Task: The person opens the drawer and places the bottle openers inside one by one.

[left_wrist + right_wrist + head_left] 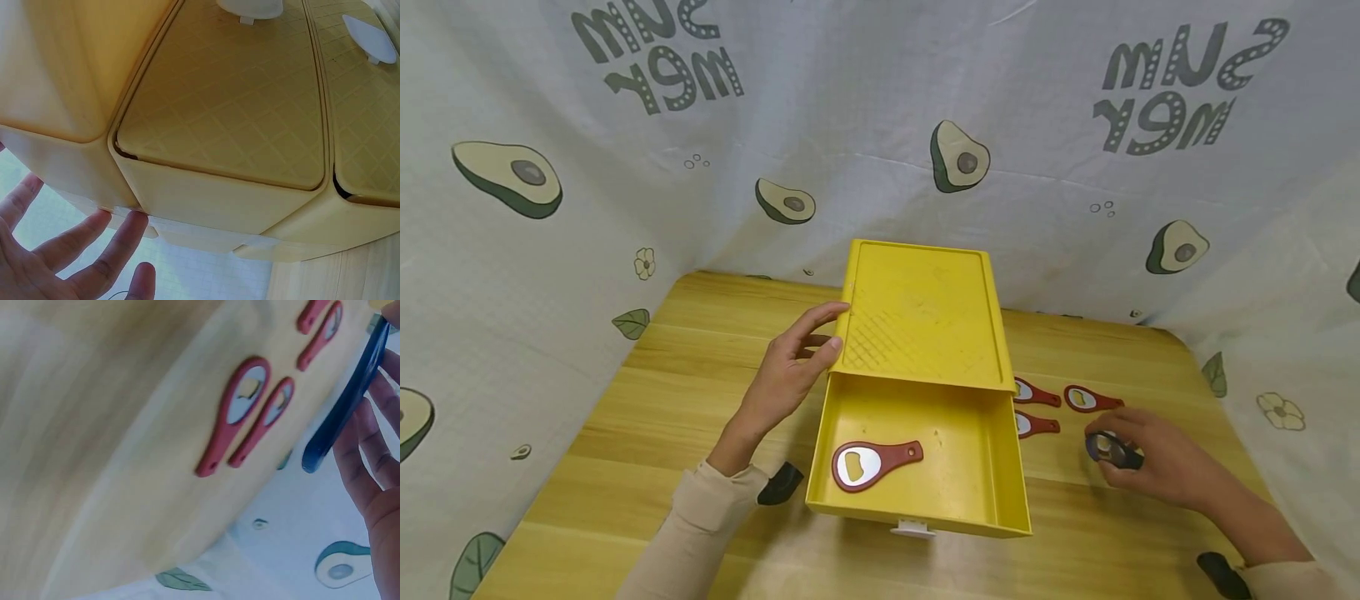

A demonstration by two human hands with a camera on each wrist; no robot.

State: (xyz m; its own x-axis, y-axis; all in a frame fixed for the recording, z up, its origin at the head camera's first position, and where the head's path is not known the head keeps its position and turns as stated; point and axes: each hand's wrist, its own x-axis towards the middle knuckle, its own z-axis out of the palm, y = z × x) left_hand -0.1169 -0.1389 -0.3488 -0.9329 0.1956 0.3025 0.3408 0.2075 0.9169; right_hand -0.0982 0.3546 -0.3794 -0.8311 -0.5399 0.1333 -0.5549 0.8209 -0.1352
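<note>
Reaching in from the lower left of the head view, your left hand (790,367) lay against the left side of the yellow drawer box (921,312), fingers straight and relaxed, their tips touching its edge. Your right hand (1157,458), at the lower right of the frame, hovered low over the wooden table (647,400) with fingers curled round a blue bottle opener (1112,450). Three red bottle openers (1090,398) lay just left of it, beside the box. Another red opener (872,463) rested in the pulled-out drawer (992,492) at centre.
</note>
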